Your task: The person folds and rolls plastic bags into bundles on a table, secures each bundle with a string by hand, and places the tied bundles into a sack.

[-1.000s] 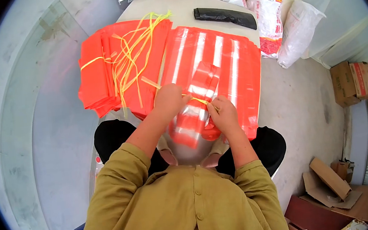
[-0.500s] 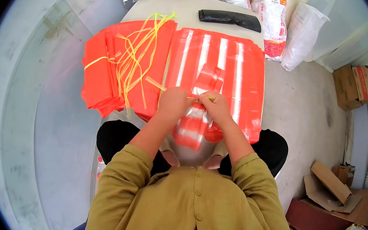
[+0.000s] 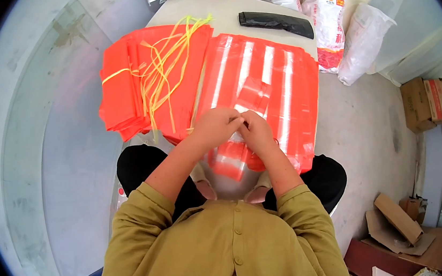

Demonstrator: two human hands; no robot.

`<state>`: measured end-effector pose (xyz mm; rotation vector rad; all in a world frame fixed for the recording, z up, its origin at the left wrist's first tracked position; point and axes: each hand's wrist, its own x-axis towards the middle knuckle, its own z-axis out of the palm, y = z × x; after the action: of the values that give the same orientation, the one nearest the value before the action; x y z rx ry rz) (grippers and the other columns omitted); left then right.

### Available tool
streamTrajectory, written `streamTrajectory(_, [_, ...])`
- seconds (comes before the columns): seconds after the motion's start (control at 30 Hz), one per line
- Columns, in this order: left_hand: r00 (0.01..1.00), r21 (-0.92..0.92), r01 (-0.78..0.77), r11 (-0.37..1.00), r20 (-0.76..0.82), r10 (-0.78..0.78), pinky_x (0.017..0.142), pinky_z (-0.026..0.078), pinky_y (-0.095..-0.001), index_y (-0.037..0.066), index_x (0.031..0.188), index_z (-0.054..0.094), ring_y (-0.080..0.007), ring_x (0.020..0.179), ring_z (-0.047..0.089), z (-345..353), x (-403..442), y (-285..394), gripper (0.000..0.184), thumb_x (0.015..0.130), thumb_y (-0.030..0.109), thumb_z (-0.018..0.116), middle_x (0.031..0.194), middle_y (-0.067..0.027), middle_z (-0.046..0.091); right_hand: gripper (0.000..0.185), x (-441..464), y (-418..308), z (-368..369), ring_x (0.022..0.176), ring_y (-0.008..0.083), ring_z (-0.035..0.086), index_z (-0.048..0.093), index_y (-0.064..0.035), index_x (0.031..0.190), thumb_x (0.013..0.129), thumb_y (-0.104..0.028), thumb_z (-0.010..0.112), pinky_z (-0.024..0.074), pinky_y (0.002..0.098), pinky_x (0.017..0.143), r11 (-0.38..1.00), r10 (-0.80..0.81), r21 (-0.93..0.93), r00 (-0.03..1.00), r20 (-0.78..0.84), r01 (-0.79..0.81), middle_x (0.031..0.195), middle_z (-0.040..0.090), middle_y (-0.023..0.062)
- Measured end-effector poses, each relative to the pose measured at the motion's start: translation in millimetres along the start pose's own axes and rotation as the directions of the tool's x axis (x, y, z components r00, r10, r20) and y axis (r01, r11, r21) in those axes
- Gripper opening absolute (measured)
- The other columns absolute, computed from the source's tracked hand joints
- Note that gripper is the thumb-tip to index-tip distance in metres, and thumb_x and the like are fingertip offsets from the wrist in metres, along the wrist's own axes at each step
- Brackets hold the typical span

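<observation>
My left hand and my right hand meet fingertip to fingertip over a folded red-and-clear plastic bundle. Both are closed; what they pinch is hidden between the fingers. The bundle lies on a stack of red plastic sheets with clear stripes, its lower end hanging towards my knees. To the left is a pile of plain red bags, part of it tied round with a yellow strip. Loose yellow strips lie tangled on that pile.
A rolled black plastic bundle lies on the far part of the table. White printed sacks stand behind and right of it. Cardboard boxes are at the right wall, and opened cardboard lies lower right. My knees are under the near edge.
A second ago my hands were apart with a yellow strip between them around the bundle; they have drawn together, and the strip is now hidden by my fingers.
</observation>
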<state>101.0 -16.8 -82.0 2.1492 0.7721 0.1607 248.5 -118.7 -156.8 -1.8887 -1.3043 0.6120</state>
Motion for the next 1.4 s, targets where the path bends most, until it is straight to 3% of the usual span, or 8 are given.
streamTrajectory(0.1, [0.998,-0.738,0.036,0.674,-0.006,-0.060,0.082,0.055,-0.0379,0.005,0.116,0.071,-0.0204,0.091,0.070,13,11,-15,0.026,0.102,0.023,0.059,0.099,-0.0119,0.073,0.023,-1,3,0,0.099,0.0382,0.067,0.070,-0.0030,0.114,0.099,-0.020,0.065,0.0528,0.0446,0.087,0.997,0.040,0.072,0.999,0.010,-0.040,0.106,0.069,0.0199])
streamTrajectory(0.3, [1.000,-0.289,0.017,0.957,-0.002,-0.018,0.090,0.056,-0.0339,-0.001,0.127,0.063,-0.0173,0.103,0.070,25,15,-27,0.028,0.101,0.010,0.060,0.111,-0.0088,0.073,0.023,0,22,7,0.100,0.0388,0.069,0.069,-0.0010,0.114,0.102,-0.018,0.061,0.0536,0.0448,0.088,0.985,-0.058,0.161,0.998,-0.023,0.061,0.104,0.071,0.0213])
streamTrajectory(0.4, [0.998,-0.473,-0.063,0.879,-0.010,0.066,0.089,0.057,-0.0333,0.000,0.126,0.064,-0.0163,0.099,0.071,47,24,-49,0.028,0.100,0.010,0.063,0.108,-0.0105,0.074,0.024,3,21,3,0.096,0.0354,0.071,0.068,0.0010,0.115,0.103,-0.018,0.060,0.0549,0.0425,0.084,0.978,0.010,0.208,1.000,0.024,-0.015,0.100,0.072,0.0212])
streamTrajectory(0.67, [0.966,-0.359,0.143,0.922,-0.151,-0.208,0.077,0.055,-0.0361,0.000,0.104,0.073,-0.0213,0.084,0.071,51,24,-42,0.023,0.094,0.021,0.071,0.094,-0.0138,0.075,0.017,5,40,17,0.094,0.0270,0.072,0.066,0.0003,0.109,0.095,-0.009,0.068,0.0558,0.0386,0.079,0.876,0.102,0.477,0.994,-0.044,-0.068,0.103,0.072,0.0158])
streamTrajectory(0.77, [0.962,-0.349,0.152,0.925,-0.164,-0.220,0.078,0.055,-0.0396,0.000,0.103,0.073,-0.0276,0.086,0.072,54,27,-42,0.024,0.094,0.023,0.069,0.093,-0.0162,0.074,0.020,0,28,4,0.093,0.0270,0.071,0.066,-0.0011,0.110,0.090,-0.004,0.071,0.0556,0.0384,0.081,0.943,0.065,0.323,0.996,0.063,-0.082,0.105,0.071,0.0155])
streamTrajectory(0.97, [0.985,-0.139,0.076,0.987,-0.143,-0.096,0.080,0.054,-0.0435,0.002,0.109,0.066,-0.0355,0.091,0.069,42,14,-26,0.021,0.101,0.021,0.060,0.096,-0.0195,0.071,0.032,-3,18,20,0.099,0.0316,0.068,0.068,-0.0039,0.121,0.089,0.000,0.067,0.0549,0.0418,0.086,0.951,-0.014,0.294,0.967,-0.256,0.091,0.107,0.070,0.0158])
streamTrajectory(1.2, [0.986,0.045,-0.109,0.993,-0.122,0.114,0.082,0.053,-0.0472,0.002,0.110,0.064,-0.0427,0.097,0.066,45,8,-35,0.017,0.101,0.016,0.059,0.101,-0.0224,0.069,0.035,-6,4,3,0.104,0.0365,0.065,0.071,-0.0027,0.118,0.084,0.004,0.068,0.0539,0.0443,0.090,0.956,-0.294,-0.076,0.923,-0.249,0.284,0.109,0.069,0.0156])
streamTrajectory(1.4, [0.975,-0.159,-0.127,0.979,-0.202,0.093,0.077,0.053,-0.0427,0.001,0.108,0.069,-0.0335,0.086,0.069,50,1,-41,0.017,0.099,0.016,0.064,0.093,-0.0169,0.071,0.026,-9,2,-1,0.100,0.0360,0.065,0.073,-0.0018,0.110,0.085,0.003,0.069,0.0537,0.0448,0.086,0.954,-0.301,-0.071,0.929,-0.217,0.293,0.107,0.069,0.0152])
